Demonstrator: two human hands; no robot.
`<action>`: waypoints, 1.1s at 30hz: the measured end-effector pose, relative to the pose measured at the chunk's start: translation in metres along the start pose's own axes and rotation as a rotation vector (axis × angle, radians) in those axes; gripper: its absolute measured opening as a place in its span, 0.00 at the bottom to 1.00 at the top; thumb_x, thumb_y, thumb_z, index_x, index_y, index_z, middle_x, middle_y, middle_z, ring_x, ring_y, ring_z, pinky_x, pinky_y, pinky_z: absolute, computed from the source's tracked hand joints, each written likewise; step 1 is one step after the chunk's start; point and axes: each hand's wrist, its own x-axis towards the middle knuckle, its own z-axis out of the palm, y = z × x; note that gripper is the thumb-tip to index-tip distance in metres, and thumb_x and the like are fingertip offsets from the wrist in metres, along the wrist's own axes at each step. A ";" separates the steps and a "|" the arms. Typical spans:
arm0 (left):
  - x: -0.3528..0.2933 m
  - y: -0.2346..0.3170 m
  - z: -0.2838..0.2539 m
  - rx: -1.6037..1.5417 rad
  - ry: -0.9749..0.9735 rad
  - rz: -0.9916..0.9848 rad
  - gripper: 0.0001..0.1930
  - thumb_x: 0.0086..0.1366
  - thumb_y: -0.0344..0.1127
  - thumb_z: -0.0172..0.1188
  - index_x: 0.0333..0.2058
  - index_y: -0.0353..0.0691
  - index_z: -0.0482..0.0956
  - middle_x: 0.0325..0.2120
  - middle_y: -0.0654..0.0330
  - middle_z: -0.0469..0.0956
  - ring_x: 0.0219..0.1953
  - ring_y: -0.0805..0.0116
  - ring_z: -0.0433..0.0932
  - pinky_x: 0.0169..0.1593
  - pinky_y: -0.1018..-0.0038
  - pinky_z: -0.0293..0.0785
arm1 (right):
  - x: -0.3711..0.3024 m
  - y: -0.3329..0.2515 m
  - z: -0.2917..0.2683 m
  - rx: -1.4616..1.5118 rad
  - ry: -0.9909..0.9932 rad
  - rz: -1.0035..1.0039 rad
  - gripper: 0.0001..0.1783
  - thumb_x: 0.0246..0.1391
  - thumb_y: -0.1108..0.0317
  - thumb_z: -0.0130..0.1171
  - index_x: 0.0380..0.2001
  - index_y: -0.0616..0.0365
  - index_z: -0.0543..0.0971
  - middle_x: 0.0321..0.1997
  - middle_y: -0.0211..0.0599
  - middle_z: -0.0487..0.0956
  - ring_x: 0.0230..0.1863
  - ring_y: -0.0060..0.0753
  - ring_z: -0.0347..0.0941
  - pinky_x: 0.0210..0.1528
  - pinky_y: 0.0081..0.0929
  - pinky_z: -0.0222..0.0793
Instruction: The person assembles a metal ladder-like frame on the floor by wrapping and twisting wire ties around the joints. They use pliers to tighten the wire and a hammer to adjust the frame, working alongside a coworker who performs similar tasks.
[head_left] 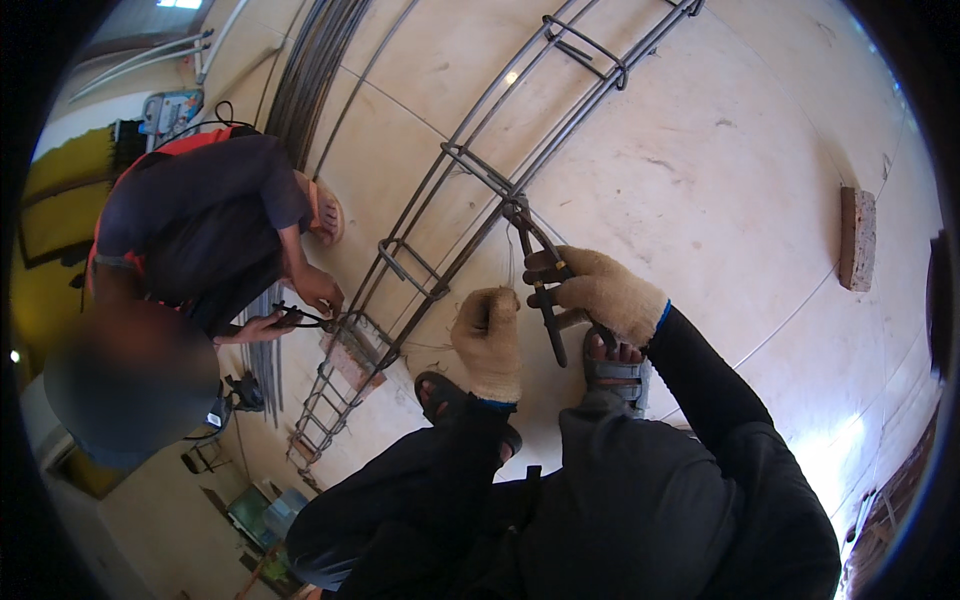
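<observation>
My right hand (605,297), in a tan knit glove, grips a pair of pincers (541,262) by the dark handles. Their jaws meet a corner of a long steel rebar cage (470,255), where a square stirrup (478,165) crosses the lengthwise bars. My left hand (487,345), gloved alike, is closed with curled fingers beside the cage, just left of the handles. Whatever it may hold is hidden. Thin strands of wire (510,255) hang between that hand and the pincer jaws.
A crouching co-worker (200,220) at left works on the cage with another pair of pincers (305,318). A brick (352,355) lies under the cage there; another brick (857,240) is at far right. A bundle of bars (315,80) lies at upper left.
</observation>
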 end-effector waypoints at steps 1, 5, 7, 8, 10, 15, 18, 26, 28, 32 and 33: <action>-0.004 -0.001 0.002 0.002 -0.004 -0.026 0.09 0.73 0.35 0.65 0.39 0.33 0.83 0.32 0.62 0.83 0.36 0.74 0.79 0.42 0.75 0.75 | 0.001 0.000 -0.001 0.004 -0.018 -0.013 0.27 0.62 0.75 0.54 0.64 0.67 0.71 0.65 0.51 0.75 0.62 0.43 0.78 0.58 0.41 0.84; -0.011 -0.010 0.007 -0.088 -0.055 -0.062 0.12 0.74 0.41 0.64 0.38 0.37 0.82 0.31 0.65 0.80 0.32 0.77 0.72 0.37 0.76 0.68 | 0.000 0.001 -0.005 -0.020 0.002 0.003 0.25 0.63 0.74 0.52 0.63 0.67 0.71 0.62 0.50 0.76 0.58 0.42 0.79 0.55 0.39 0.85; -0.011 -0.014 0.007 -0.105 -0.104 -0.100 0.10 0.74 0.37 0.65 0.40 0.35 0.82 0.32 0.64 0.82 0.35 0.76 0.76 0.41 0.76 0.72 | 0.000 0.002 -0.005 -0.045 0.020 0.007 0.24 0.64 0.73 0.51 0.63 0.67 0.71 0.61 0.50 0.76 0.55 0.41 0.79 0.53 0.38 0.85; -0.011 -0.016 0.007 -0.109 -0.114 -0.147 0.09 0.74 0.35 0.65 0.40 0.34 0.83 0.33 0.64 0.83 0.36 0.76 0.78 0.43 0.76 0.74 | 0.000 0.003 -0.004 -0.058 0.026 0.002 0.24 0.65 0.73 0.50 0.63 0.67 0.71 0.61 0.50 0.76 0.54 0.41 0.79 0.51 0.37 0.85; -0.011 -0.019 0.007 -0.153 -0.169 -0.195 0.09 0.74 0.35 0.65 0.41 0.33 0.82 0.33 0.64 0.82 0.36 0.76 0.77 0.43 0.76 0.74 | 0.001 0.005 -0.002 -0.096 0.040 -0.007 0.23 0.65 0.73 0.49 0.62 0.66 0.71 0.60 0.50 0.76 0.53 0.40 0.79 0.50 0.36 0.85; -0.012 -0.024 0.007 -0.162 -0.197 -0.220 0.10 0.74 0.37 0.66 0.40 0.33 0.83 0.32 0.64 0.82 0.36 0.76 0.77 0.42 0.76 0.74 | 0.004 0.007 0.004 -0.191 0.073 -0.009 0.22 0.65 0.74 0.46 0.62 0.64 0.72 0.58 0.49 0.76 0.51 0.40 0.80 0.50 0.36 0.84; -0.011 -0.024 0.007 -0.170 -0.205 -0.208 0.12 0.74 0.38 0.66 0.40 0.34 0.83 0.32 0.64 0.82 0.35 0.77 0.76 0.41 0.76 0.73 | 0.003 0.006 0.004 -0.229 0.082 -0.001 0.21 0.65 0.74 0.47 0.60 0.63 0.72 0.58 0.48 0.77 0.51 0.40 0.80 0.49 0.37 0.84; -0.011 -0.016 0.013 -0.099 -0.216 -0.236 0.14 0.75 0.43 0.62 0.40 0.35 0.82 0.26 0.65 0.77 0.25 0.77 0.70 0.29 0.76 0.64 | 0.003 0.010 0.014 -0.378 0.181 -0.062 0.16 0.66 0.75 0.48 0.55 0.65 0.74 0.50 0.46 0.80 0.44 0.36 0.82 0.44 0.32 0.84; -0.007 -0.016 0.012 -0.062 -0.287 -0.305 0.15 0.76 0.43 0.60 0.40 0.34 0.82 0.27 0.65 0.77 0.26 0.76 0.71 0.29 0.76 0.65 | 0.005 0.011 0.018 -0.434 0.220 -0.053 0.15 0.68 0.72 0.49 0.54 0.65 0.73 0.45 0.43 0.80 0.40 0.34 0.82 0.41 0.31 0.84; 0.016 -0.019 0.012 -0.350 -0.329 -0.612 0.23 0.79 0.55 0.54 0.41 0.38 0.83 0.28 0.67 0.78 0.28 0.77 0.71 0.33 0.75 0.69 | 0.010 0.011 0.013 -0.279 0.261 0.043 0.14 0.71 0.66 0.52 0.52 0.65 0.75 0.40 0.46 0.81 0.35 0.38 0.82 0.38 0.34 0.82; 0.026 -0.020 0.013 -0.329 -0.406 -0.599 0.25 0.79 0.57 0.52 0.43 0.38 0.82 0.29 0.67 0.77 0.29 0.77 0.71 0.33 0.74 0.69 | 0.010 0.011 0.009 -0.155 0.207 0.036 0.14 0.71 0.66 0.53 0.51 0.66 0.75 0.40 0.48 0.82 0.34 0.40 0.82 0.38 0.36 0.81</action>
